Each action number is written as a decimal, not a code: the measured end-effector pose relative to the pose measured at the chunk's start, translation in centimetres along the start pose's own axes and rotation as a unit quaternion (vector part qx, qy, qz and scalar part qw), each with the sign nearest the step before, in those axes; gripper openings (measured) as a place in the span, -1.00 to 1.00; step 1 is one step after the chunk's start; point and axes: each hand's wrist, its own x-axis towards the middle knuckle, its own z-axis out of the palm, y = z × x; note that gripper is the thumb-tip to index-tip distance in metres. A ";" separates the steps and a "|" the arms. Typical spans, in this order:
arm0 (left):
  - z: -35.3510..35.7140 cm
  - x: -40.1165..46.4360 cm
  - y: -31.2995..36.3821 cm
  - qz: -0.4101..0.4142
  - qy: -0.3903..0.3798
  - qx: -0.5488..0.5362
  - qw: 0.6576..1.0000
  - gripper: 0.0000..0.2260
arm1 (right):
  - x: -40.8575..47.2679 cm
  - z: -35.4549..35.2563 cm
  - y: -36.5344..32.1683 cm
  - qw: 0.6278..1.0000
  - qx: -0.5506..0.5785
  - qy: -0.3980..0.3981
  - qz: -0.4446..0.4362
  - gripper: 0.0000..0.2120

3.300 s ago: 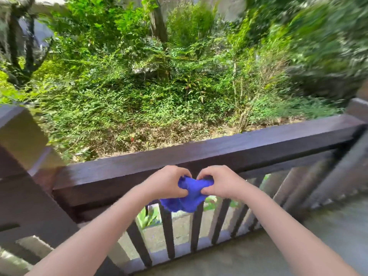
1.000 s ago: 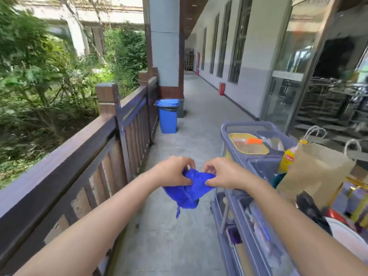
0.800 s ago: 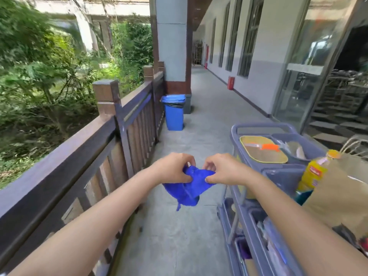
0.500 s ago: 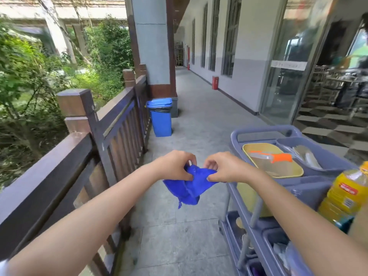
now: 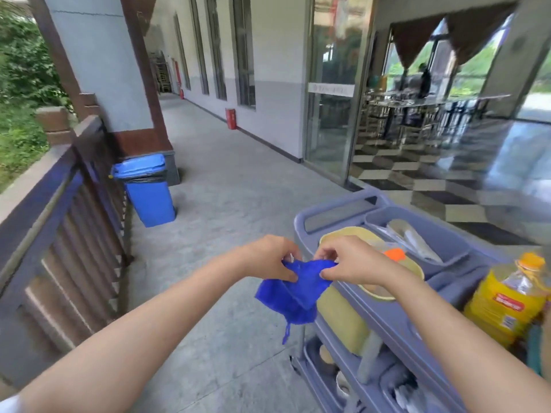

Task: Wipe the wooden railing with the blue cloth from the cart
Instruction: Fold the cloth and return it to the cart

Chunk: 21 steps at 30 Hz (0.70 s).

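Both hands hold the blue cloth (image 5: pixel 293 296) in front of me, bunched and hanging down between them. My left hand (image 5: pixel 269 257) pinches its left top edge, and my right hand (image 5: pixel 347 262) pinches the right top edge. The cloth hangs just left of the grey-blue cart (image 5: pixel 384 317), over the concrete floor. The dark wooden railing (image 5: pixel 44 216) runs along the left side, about an arm's length from the cloth.
A blue bin (image 5: pixel 146 190) stands by the railing near a grey pillar (image 5: pixel 101 70). The cart carries a yellow tub (image 5: pixel 343 311), a yellow oil bottle (image 5: pixel 507 296) and trays. Glass doors (image 5: pixel 334 84) and a dining room lie to the right. A corridor runs ahead.
I have turned right, away from the railing and the greenery, so the cart and doorway now fill the right side. Both hands keep hold of the cloth, which has opened a little.
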 end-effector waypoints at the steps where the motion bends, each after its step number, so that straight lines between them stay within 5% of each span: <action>1: 0.0 1.7 -0.3 0.015 0.000 0.005 1.000 -0.70 | 0.8 -0.3 1.0 1.000 -0.001 0.004 0.002 -0.83; 12: -4.4 19.6 2.0 0.199 -0.045 0.003 0.979 -0.72 | 5.3 -7.2 10.4 0.983 -0.014 0.112 0.143 -0.93; 21: -3.0 31.1 8.2 0.391 -0.104 0.028 0.914 -0.81 | 3.6 -9.9 15.8 0.925 -0.049 0.197 0.320 -0.85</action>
